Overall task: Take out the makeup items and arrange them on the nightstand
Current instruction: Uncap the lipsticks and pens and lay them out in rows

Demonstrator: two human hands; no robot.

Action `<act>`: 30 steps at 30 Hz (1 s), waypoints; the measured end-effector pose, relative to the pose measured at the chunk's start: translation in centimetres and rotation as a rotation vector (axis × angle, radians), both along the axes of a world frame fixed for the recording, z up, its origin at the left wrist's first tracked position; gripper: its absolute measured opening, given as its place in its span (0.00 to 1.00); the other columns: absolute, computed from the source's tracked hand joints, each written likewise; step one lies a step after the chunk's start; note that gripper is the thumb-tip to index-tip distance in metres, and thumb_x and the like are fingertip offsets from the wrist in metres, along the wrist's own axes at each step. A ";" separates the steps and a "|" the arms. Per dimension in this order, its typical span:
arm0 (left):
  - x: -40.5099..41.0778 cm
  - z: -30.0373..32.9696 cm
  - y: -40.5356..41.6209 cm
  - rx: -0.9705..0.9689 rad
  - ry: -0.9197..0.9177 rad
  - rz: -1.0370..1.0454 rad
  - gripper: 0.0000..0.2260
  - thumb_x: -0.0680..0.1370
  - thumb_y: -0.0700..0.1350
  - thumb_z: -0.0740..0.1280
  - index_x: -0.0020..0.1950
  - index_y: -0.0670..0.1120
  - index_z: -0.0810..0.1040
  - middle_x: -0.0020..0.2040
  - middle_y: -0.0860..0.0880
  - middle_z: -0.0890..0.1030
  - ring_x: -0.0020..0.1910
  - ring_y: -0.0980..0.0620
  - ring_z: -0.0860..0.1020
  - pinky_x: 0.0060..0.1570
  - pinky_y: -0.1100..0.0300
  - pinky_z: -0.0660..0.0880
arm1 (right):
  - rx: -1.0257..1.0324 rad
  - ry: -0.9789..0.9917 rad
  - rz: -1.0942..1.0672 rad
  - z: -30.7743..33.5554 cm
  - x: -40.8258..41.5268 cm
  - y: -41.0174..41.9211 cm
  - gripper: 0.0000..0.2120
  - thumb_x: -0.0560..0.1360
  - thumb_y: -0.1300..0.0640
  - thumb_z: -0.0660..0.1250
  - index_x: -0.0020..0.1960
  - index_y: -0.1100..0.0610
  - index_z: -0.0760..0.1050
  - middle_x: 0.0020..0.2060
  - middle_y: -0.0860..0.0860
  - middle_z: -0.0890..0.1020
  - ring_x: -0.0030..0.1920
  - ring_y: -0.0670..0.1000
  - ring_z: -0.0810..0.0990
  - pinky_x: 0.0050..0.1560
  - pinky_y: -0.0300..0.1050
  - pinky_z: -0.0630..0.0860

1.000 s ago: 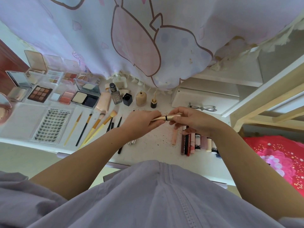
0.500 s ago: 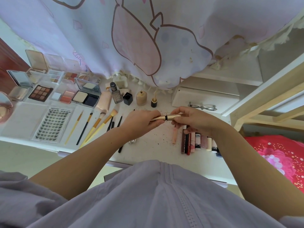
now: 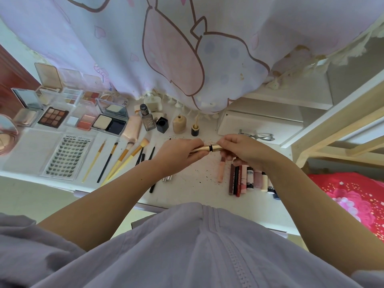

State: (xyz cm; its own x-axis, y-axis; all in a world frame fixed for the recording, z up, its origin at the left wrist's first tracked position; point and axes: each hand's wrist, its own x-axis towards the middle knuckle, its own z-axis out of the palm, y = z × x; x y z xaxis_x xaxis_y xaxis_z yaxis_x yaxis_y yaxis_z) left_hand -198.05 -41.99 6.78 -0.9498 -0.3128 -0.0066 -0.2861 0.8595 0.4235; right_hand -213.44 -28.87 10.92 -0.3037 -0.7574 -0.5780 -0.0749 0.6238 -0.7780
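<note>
Both hands hold one gold tube (image 3: pixel 204 148) with a black ring, level above the white nightstand (image 3: pixel 187 183). My left hand (image 3: pixel 178 154) grips its left end and my right hand (image 3: pixel 242 151) pinches its right end. Under my right wrist lies a row of lipsticks and lip tubes (image 3: pixel 247 178), with a pink tube (image 3: pixel 221 170) beside them. Yellow-handled brushes (image 3: pixel 122 157) and black pencils (image 3: pixel 143 156) lie to the left.
Open palettes and compacts (image 3: pixel 62 113) and a lash tray (image 3: pixel 66 157) fill the left side. Bottles (image 3: pixel 164 123) stand at the back under a hanging pink curtain (image 3: pixel 187 48). An eyelash curler (image 3: pixel 257 136) lies on a white box at the right. A red blanket (image 3: pixel 351 196) is at the far right.
</note>
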 end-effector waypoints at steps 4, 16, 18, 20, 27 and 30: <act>0.4 -0.1 -0.4 -0.018 -0.024 0.013 0.14 0.79 0.57 0.56 0.56 0.50 0.75 0.41 0.52 0.78 0.38 0.51 0.76 0.38 0.56 0.72 | 0.027 -0.098 0.023 0.4 -0.1 0.1 0.12 0.79 0.48 0.61 0.55 0.54 0.77 0.39 0.49 0.81 0.35 0.45 0.76 0.32 0.35 0.71; 1.5 -0.3 -2.6 -0.106 -0.127 -0.054 0.13 0.81 0.56 0.54 0.56 0.52 0.72 0.40 0.57 0.72 0.36 0.56 0.71 0.30 0.66 0.63 | 0.067 -0.004 0.065 0.7 -1.7 1.8 0.03 0.78 0.60 0.64 0.50 0.60 0.72 0.43 0.54 0.83 0.37 0.46 0.76 0.37 0.39 0.71; 1.9 -0.7 -3.7 -0.132 -0.158 -0.041 0.12 0.81 0.56 0.54 0.55 0.51 0.71 0.41 0.55 0.72 0.38 0.55 0.72 0.31 0.65 0.65 | 0.088 0.006 0.057 0.5 -2.1 2.4 0.04 0.78 0.60 0.64 0.51 0.60 0.71 0.43 0.53 0.83 0.39 0.47 0.76 0.37 0.39 0.72; 2.9 -1.5 -5.3 -0.086 -0.185 0.023 0.11 0.81 0.54 0.54 0.53 0.49 0.71 0.42 0.53 0.74 0.41 0.53 0.74 0.32 0.64 0.64 | 0.100 0.002 -0.016 0.0 -2.7 3.2 0.04 0.78 0.59 0.64 0.52 0.59 0.72 0.43 0.52 0.83 0.41 0.47 0.78 0.36 0.38 0.74; 1.3 -4.0 -2.7 0.450 -0.248 0.344 0.11 0.81 0.50 0.57 0.52 0.45 0.74 0.46 0.50 0.80 0.38 0.54 0.78 0.33 0.65 0.72 | 0.204 -0.052 -0.125 -4.8 1.4 2.3 0.09 0.81 0.59 0.59 0.59 0.60 0.72 0.48 0.54 0.81 0.46 0.49 0.81 0.38 0.42 0.80; 0.3 -5.5 -1.1 0.372 -0.352 0.382 0.15 0.79 0.53 0.60 0.43 0.43 0.76 0.38 0.46 0.78 0.39 0.49 0.77 0.33 0.61 0.69 | 0.263 -0.046 -0.149 -7.1 4.9 0.9 0.08 0.81 0.57 0.57 0.55 0.61 0.69 0.48 0.54 0.83 0.42 0.48 0.82 0.34 0.40 0.77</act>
State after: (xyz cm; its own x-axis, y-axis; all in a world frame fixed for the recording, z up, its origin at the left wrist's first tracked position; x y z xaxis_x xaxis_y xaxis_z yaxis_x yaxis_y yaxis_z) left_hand -197.75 -43.07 1.31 -0.6926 -0.5458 -0.4715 -0.7199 0.4827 0.4988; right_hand -208.59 -27.94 3.80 -0.3691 -0.5290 -0.7641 0.0641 0.8058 -0.5888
